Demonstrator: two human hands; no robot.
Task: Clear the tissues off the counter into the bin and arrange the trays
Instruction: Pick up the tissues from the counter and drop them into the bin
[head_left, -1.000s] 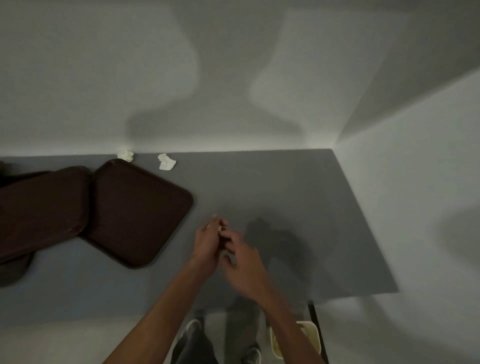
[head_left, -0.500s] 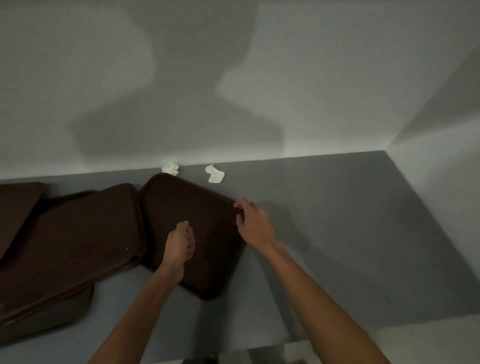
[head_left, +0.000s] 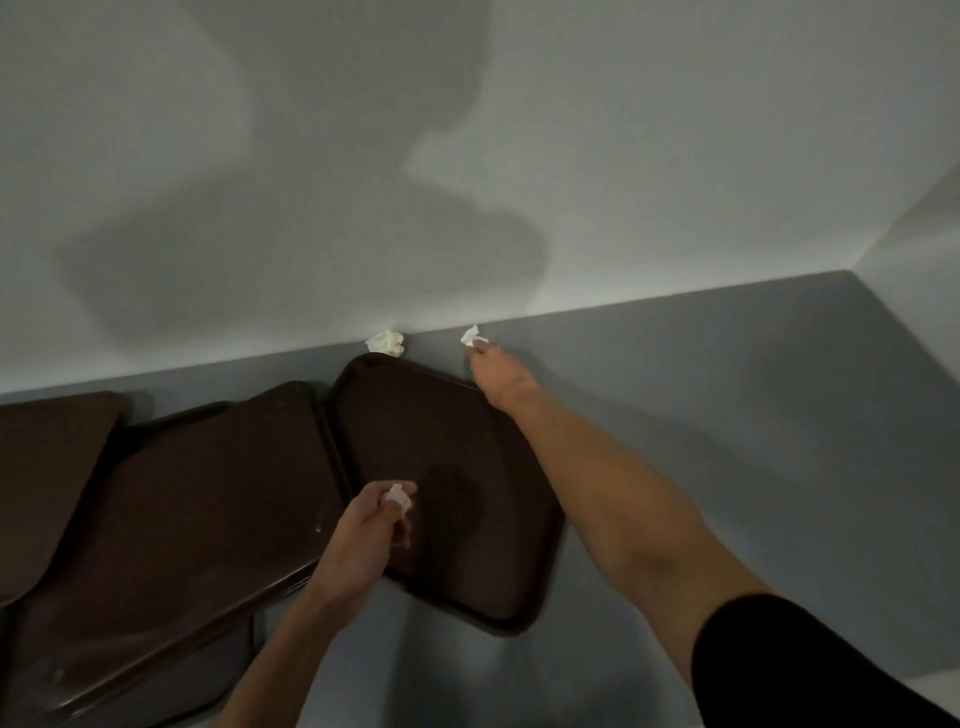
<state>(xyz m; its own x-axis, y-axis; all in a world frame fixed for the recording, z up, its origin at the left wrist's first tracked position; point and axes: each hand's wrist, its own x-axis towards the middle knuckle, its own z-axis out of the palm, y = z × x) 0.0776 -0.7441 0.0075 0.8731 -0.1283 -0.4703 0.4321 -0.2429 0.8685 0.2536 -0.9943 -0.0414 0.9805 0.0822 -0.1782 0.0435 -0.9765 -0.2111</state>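
I see the grey counter (head_left: 727, 467) running to the far wall (head_left: 571, 156). Three brown trays (head_left: 208, 493) overlap on its left half. The right hand (head_left: 498, 374), reached far, pinches a tissue scrap (head_left: 471, 336) in its fingertips, just beyond the rightmost tray (head_left: 457, 447). The left hand (head_left: 374, 525), fingers curled, grips a second scrap (head_left: 396, 494) above that tray. A crumpled tissue (head_left: 385, 343) lies against the wall at the tray's far corner.

Head view — down and forward, seemingly close over counter (head_left: 727, 415)
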